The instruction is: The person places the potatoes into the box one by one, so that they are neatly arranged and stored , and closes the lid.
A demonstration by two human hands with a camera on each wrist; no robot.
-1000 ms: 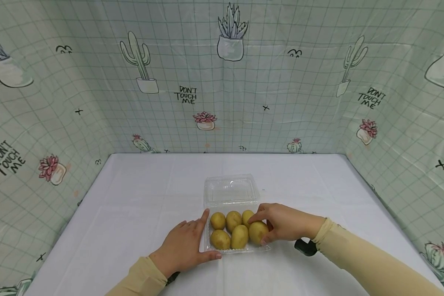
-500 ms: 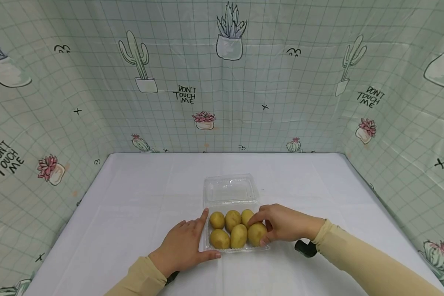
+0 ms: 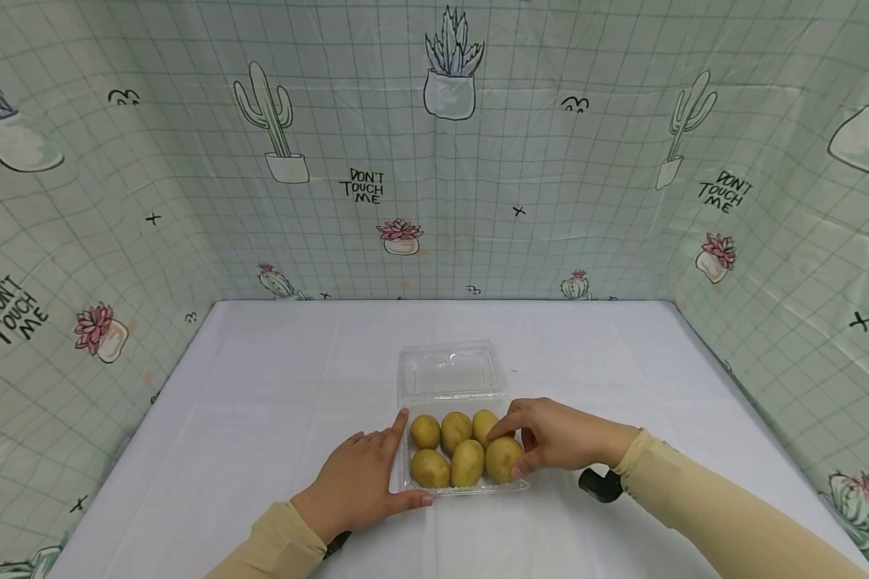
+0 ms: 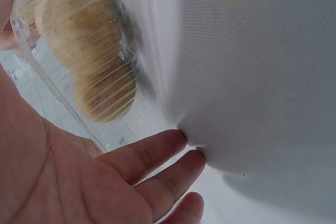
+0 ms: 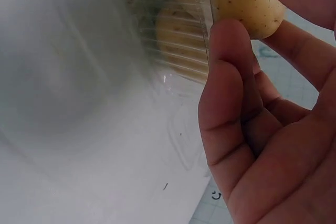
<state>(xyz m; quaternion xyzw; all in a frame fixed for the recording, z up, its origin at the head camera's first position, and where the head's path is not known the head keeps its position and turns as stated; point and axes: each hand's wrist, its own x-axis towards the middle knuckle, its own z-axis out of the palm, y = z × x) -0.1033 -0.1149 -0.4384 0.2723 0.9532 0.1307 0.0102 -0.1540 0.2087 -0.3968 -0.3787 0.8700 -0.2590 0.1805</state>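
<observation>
A clear plastic clamshell container (image 3: 471, 491) stands on the table with several yellow potatoes in two rows inside it. My right hand (image 3: 553, 434) grips the potato at the front right (image 3: 503, 461) between thumb and fingers. In the right wrist view this speckled potato (image 5: 244, 6) sits at the container's rim, and the curled lower fingers (image 5: 226, 98) lie against the ribbed wall. At the container's left side is my left hand (image 3: 355, 482), index finger along the back left corner, thumb by the front edge. The left wrist view shows its other fingertips (image 4: 176, 137) by the white cloth.
The container's hinged lid (image 3: 452, 372) lies folded back behind it. A white cloth covers the table (image 3: 282, 362). Cactus-patterned curtains (image 3: 478, 177) enclose the back and both sides. Dark wrist cameras (image 3: 601, 485) are strapped under the sleeves.
</observation>
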